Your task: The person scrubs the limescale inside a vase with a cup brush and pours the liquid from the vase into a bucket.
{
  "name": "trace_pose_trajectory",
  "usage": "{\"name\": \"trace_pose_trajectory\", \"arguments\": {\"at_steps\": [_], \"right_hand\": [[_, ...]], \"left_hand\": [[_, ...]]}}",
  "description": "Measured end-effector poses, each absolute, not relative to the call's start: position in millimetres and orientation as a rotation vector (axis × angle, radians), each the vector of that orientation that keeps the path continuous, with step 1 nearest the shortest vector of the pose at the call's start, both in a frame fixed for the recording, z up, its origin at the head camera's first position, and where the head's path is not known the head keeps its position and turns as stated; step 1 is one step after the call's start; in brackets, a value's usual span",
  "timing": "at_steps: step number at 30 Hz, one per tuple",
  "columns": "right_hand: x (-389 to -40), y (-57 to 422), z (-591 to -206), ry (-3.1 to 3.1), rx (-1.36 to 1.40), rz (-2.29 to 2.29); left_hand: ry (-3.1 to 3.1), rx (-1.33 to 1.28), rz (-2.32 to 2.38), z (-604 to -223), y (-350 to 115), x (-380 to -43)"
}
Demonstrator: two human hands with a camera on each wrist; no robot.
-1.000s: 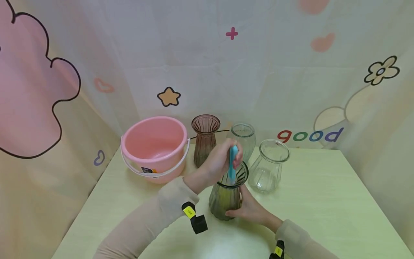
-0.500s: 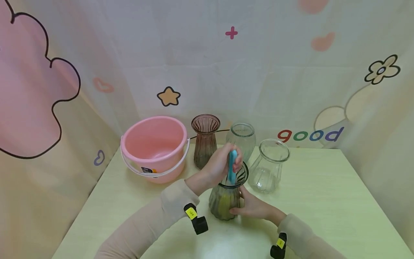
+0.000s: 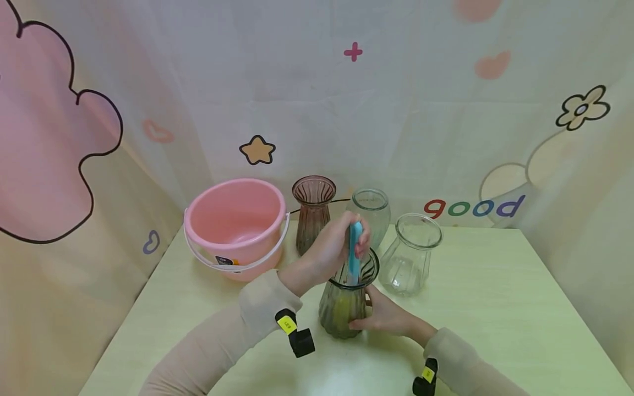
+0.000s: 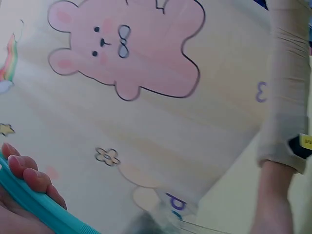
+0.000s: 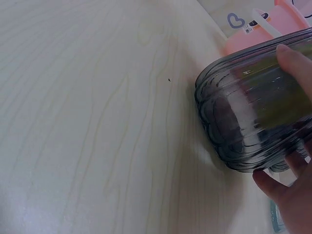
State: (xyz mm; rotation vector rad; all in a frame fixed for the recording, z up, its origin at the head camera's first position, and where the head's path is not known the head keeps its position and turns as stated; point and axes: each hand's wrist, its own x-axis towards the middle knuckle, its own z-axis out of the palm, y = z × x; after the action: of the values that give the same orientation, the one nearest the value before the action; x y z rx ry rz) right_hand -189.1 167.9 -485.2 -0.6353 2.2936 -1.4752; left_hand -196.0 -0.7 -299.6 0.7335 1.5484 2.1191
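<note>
My left hand [image 3: 342, 242] grips the teal handle [image 3: 354, 258] of a bottle brush, held nearly upright through the mouth of a grey ribbed glass vase [image 3: 329, 313]. Through the glass, the brush's yellow-green head [image 3: 343, 308] shows blurred inside the vase. My right hand [image 3: 383, 313] holds the vase low on its right side, thumb in front. In the left wrist view, fingers [image 4: 36, 180] curl round the teal handle [image 4: 53, 212]. The right wrist view has the vase base [image 5: 224, 122] close up, with the right hand [image 5: 292, 200] around its side; the vase rim is out of that view.
A pink bucket [image 3: 203, 236] with a white handle stands at the left. Behind the hands are a purple glass vase [image 3: 313, 220] and a pale clear vase [image 3: 380, 220]. Another clear glass vase [image 3: 406, 269] stands right of the grey one, on the light table [image 3: 495, 308].
My left hand and the brush dip slightly into the vase, then rise a little again. The right hand keeps its hold, its thumb shifting slightly. The other vases and the bucket stay put.
</note>
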Motion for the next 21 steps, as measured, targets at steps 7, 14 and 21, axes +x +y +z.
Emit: {"name": "trace_pose_trajectory", "arguments": {"at_steps": [7, 14, 21], "right_hand": [[-189.3, 166.3, -486.1, 2.283, -0.613, -1.516], [-187.6, 163.3, -487.0, 2.302, -0.57, -1.554], [-186.7, 160.7, -491.1, 2.345, -0.586, -1.584]], "left_hand": [[1.492, 0.821, 2.226, -258.9, -12.0, -196.8], [1.461, 0.857, 2.278, -252.1, -17.4, -198.6], [1.433, 0.793, 2.282, -278.9, -15.4, -201.1]]}}
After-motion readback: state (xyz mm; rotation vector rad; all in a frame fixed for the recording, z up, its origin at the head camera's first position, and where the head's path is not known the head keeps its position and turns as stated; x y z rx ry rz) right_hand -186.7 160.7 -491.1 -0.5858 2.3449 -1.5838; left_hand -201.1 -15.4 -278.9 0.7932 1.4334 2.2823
